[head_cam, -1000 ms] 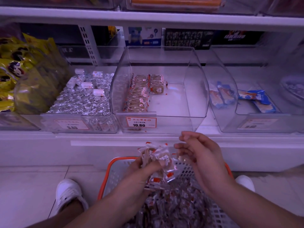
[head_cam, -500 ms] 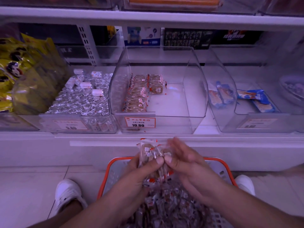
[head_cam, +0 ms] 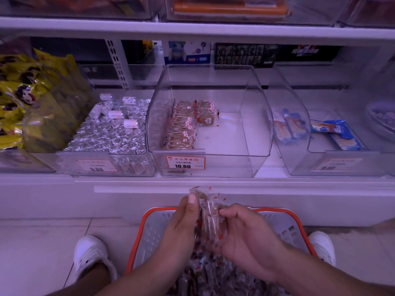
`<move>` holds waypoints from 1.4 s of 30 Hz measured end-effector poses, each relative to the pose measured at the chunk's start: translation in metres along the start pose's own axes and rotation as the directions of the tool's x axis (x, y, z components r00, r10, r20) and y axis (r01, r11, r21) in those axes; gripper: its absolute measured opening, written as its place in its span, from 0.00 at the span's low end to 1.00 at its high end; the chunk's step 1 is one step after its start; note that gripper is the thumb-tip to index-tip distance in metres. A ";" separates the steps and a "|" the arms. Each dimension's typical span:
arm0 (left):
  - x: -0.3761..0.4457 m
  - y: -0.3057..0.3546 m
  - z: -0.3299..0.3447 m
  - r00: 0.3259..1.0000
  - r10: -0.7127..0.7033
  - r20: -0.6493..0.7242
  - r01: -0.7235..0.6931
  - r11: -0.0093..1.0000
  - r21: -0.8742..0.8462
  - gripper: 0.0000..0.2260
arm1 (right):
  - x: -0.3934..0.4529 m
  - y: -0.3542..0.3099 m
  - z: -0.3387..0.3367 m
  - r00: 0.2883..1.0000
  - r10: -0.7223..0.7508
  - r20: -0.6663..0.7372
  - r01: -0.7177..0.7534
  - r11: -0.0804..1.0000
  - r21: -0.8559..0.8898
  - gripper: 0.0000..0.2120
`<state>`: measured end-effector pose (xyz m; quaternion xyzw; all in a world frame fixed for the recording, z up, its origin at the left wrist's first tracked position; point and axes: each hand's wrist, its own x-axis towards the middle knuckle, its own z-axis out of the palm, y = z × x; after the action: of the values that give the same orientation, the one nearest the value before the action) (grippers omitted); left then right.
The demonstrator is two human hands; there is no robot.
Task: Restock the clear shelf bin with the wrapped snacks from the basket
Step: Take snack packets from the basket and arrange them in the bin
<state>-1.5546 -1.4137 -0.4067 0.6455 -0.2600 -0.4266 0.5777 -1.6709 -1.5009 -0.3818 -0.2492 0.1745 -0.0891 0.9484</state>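
Both hands hold snacks over the basket.

The left hand (head_cam: 181, 227) and right hand (head_cam: 245, 236) squeeze a bunch of wrapped snacks (head_cam: 210, 218) above the orange basket (head_cam: 149, 227). The clear bin (head_cam: 254, 116) has one row on its left; most of it is bare. Its front edge is low and the top is open.

Left hand (head_cam: 183, 227) and right hand (head_cam: 245, 231) raised close together, fingers curled, a stack of wrapped snacks (head_cam: 210, 218) gripped between them; forearms angled inward from below.
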 end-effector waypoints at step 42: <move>0.073 0.091 -0.101 0.832 0.555 -0.020 -0.250 0.407 0.879 0.25 | 0.172 -0.170 -0.028 0.927 -0.373 -0.033 -0.332 -0.776 -0.537 0.36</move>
<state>-1.4172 -1.4394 -0.3403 0.8165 -0.4890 0.0170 0.3066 -1.5360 -1.7036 -0.3679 -0.9520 0.3005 0.0574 -0.0074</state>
